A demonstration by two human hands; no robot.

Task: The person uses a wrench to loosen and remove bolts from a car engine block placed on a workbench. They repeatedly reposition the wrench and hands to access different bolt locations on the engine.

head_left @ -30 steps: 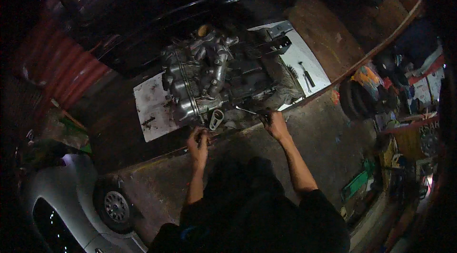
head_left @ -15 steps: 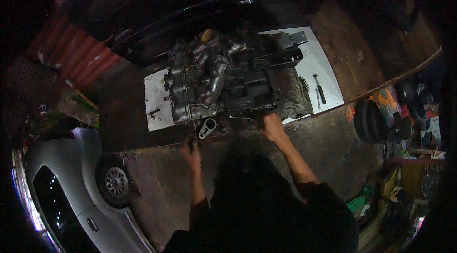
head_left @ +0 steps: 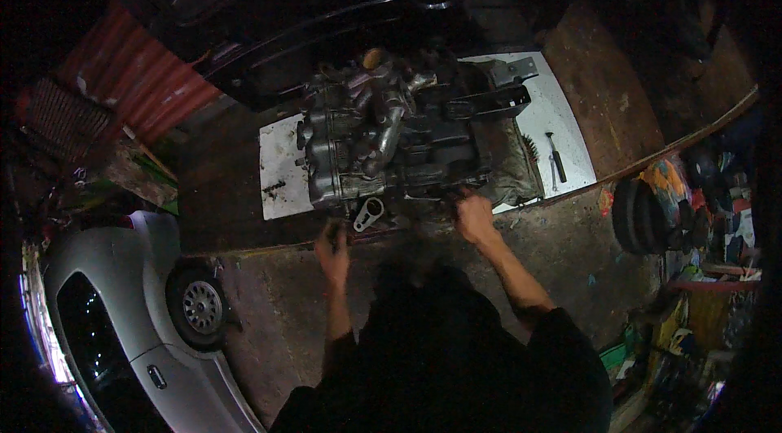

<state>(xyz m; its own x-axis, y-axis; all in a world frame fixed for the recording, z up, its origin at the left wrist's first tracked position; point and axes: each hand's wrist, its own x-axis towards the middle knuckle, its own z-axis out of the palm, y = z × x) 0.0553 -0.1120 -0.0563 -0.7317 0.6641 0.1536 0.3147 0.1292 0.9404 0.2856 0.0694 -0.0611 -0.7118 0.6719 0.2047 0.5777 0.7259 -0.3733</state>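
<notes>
A dark, greasy engine [head_left: 399, 140] with metal pipes lies on a white sheet [head_left: 281, 164] on the bench. My right hand [head_left: 476, 219] is closed against the engine's near side; what its fingers grip is hidden. At the bench's front edge, my left hand [head_left: 332, 252] has its fingers drawn together, slightly blurred, and I cannot make out what is between them. Just to its right lies a pale metal bracket [head_left: 369, 215] with a round hole, close to the engine's near side.
A black-handled hammer-like tool [head_left: 556, 158] lies on the sheet's right part. The wooden bench [head_left: 607, 99] extends rightward. A silver car [head_left: 142, 278] stands at left. Black tyres [head_left: 634, 215] and clutter line the right side. Red corrugated metal [head_left: 134, 83] is at far left.
The whole view has shifted, so the engine and bench appear farther right. My left hand's fingers have turned a little more upward. My right hand stays at the engine's near side.
</notes>
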